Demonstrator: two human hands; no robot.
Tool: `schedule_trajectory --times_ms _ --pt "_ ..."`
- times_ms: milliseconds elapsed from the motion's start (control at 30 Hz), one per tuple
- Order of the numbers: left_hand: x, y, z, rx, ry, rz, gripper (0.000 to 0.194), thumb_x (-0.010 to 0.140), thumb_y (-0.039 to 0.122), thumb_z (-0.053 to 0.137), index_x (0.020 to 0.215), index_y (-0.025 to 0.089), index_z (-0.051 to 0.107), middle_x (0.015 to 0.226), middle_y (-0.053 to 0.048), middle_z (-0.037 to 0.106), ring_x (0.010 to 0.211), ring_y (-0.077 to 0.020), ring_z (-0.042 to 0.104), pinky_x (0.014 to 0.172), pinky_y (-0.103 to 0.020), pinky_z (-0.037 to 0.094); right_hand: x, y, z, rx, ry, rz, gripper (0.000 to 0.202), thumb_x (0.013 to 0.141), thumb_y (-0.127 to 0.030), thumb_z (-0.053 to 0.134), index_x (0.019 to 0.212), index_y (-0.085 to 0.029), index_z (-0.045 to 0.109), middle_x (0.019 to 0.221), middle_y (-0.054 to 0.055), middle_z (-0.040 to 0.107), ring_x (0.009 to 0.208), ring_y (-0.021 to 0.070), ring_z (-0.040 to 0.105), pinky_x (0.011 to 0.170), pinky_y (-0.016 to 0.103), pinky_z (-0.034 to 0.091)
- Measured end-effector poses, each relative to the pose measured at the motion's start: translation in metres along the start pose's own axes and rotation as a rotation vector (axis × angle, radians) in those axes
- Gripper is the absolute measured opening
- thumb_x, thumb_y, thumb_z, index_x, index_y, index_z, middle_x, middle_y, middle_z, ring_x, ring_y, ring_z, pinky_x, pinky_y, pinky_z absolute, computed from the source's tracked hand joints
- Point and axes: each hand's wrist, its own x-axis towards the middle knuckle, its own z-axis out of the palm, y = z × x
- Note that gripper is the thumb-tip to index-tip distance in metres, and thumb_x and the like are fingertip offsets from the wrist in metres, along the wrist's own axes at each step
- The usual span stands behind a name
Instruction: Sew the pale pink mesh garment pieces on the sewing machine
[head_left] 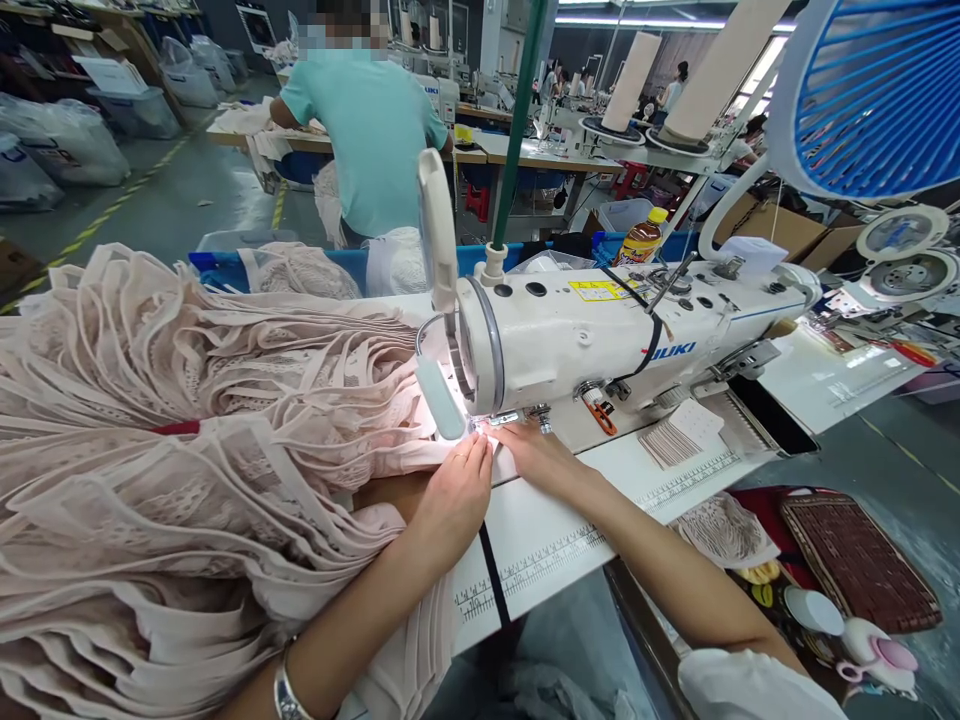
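My left hand (461,482) is closed, its fingertips pressed together on pale pink fabric (504,462) under the lit needle area of a white sewing machine (555,335). From the other side, my right hand (534,458) reaches in with its fingers closed on the same fabric, close to the presser foot. The fingertips of both hands nearly meet, and the needle itself is too small to make out. Left of my hands spreads a big heap of pale pink lace garments (225,480), strung together in folds. A strip of this cloth runs toward my left fingers.
A small stack of pale fabric pieces (679,435) lies right of the machine head. A blue fan (877,95) hangs at upper right, with thread cones (631,80) behind. Cups (874,650) stand at lower right. A person in a turquoise shirt (364,130) sits ahead.
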Motion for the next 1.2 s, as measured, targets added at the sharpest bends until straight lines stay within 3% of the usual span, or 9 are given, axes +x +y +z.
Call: schedule_trajectory --times_ms 267,467,633,733,800,867,933,1067,1200 --pt "-0.001 -0.003 0.005 -0.033 0.002 -0.044 0.047 0.088 -0.001 0.03 0.125 0.001 0.059 0.125 -0.02 0.064 0.123 -0.0266 0.058 0.103 -0.042 0.049 0.001 -0.002 -0.003 -0.004 -0.016 0.023 0.046 0.088 -0.004 0.034 0.117 -0.021 0.064 0.114 0.009 0.067 0.103 0.0227 0.059 0.102 0.041 0.043" --pt "-0.001 -0.003 0.008 -0.039 0.034 -0.047 0.045 0.088 -0.001 0.032 0.125 -0.002 0.057 0.125 -0.021 0.064 0.12 -0.0289 0.059 0.102 -0.043 0.048 0.003 -0.004 -0.006 -0.077 -0.062 0.034 0.048 0.087 -0.001 0.035 0.12 -0.022 0.062 0.114 0.008 0.067 0.103 0.0223 0.059 0.104 0.04 0.04" --pt "-0.001 -0.001 0.004 -0.005 0.071 -0.04 0.044 0.089 0.0 0.032 0.125 -0.003 0.057 0.125 -0.022 0.063 0.119 -0.0299 0.058 0.102 -0.043 0.046 0.005 -0.005 -0.005 -0.122 -0.062 0.021 0.045 0.088 -0.002 0.037 0.12 -0.021 0.063 0.108 0.009 0.067 0.102 0.0242 0.059 0.097 0.038 0.044" --pt "0.001 -0.007 -0.006 0.08 0.047 -0.009 0.043 0.091 0.0 0.033 0.126 -0.002 0.056 0.121 -0.021 0.064 0.116 -0.0296 0.059 0.099 -0.043 0.046 0.003 -0.005 -0.003 -0.166 -0.027 0.049 0.042 0.09 -0.004 0.037 0.118 -0.02 0.063 0.103 0.009 0.068 0.099 0.0242 0.06 0.092 0.036 0.047" --pt "0.003 -0.015 -0.013 0.084 -0.027 0.018 0.039 0.091 0.0 0.034 0.118 0.002 0.061 0.109 -0.018 0.068 0.103 -0.0272 0.063 0.091 -0.04 0.048 0.0 -0.004 0.0 -0.169 -0.006 0.063 0.043 0.087 -0.002 0.038 0.115 -0.02 0.065 0.106 0.008 0.069 0.1 0.0235 0.06 0.088 0.033 0.049" --pt "0.002 -0.025 -0.019 0.018 -0.107 0.004 0.032 0.091 0.0 0.038 0.107 0.007 0.065 0.099 -0.013 0.068 0.09 -0.0248 0.063 0.082 -0.037 0.05 -0.004 -0.001 0.004 -0.126 0.017 0.03 0.045 0.084 0.001 0.04 0.114 -0.021 0.066 0.115 0.007 0.068 0.104 0.0223 0.06 0.083 0.031 0.05" --pt "0.001 -0.033 -0.022 -0.086 -0.156 -0.037 0.027 0.091 0.002 0.043 0.107 0.011 0.063 0.101 -0.011 0.067 0.09 -0.024 0.061 0.08 -0.036 0.049 -0.008 0.003 0.008 -0.061 0.056 -0.037 0.05 0.082 0.003 0.039 0.116 -0.023 0.066 0.12 0.004 0.066 0.107 0.0199 0.061 0.081 0.028 0.051" --pt "0.0 -0.037 -0.021 -0.18 -0.129 -0.08 0.026 0.094 0.006 0.044 0.112 0.013 0.061 0.109 -0.011 0.065 0.098 -0.0243 0.058 0.081 -0.035 0.048 -0.012 0.012 0.014 -0.012 0.193 -0.174 0.051 0.084 0.003 0.039 0.119 -0.023 0.066 0.116 0.004 0.068 0.103 0.0176 0.063 0.08 0.027 0.052" --pt "0.005 -0.035 -0.023 -0.108 -0.178 -0.115 0.023 0.094 0.006 0.043 0.091 0.015 0.064 0.09 -0.009 0.063 0.085 -0.0242 0.056 0.071 -0.033 0.045 -0.013 0.014 0.017 -0.026 0.268 -0.214 0.05 0.083 0.002 0.041 0.118 -0.023 0.067 0.113 0.003 0.069 0.1 0.018 0.064 0.074 0.026 0.052"
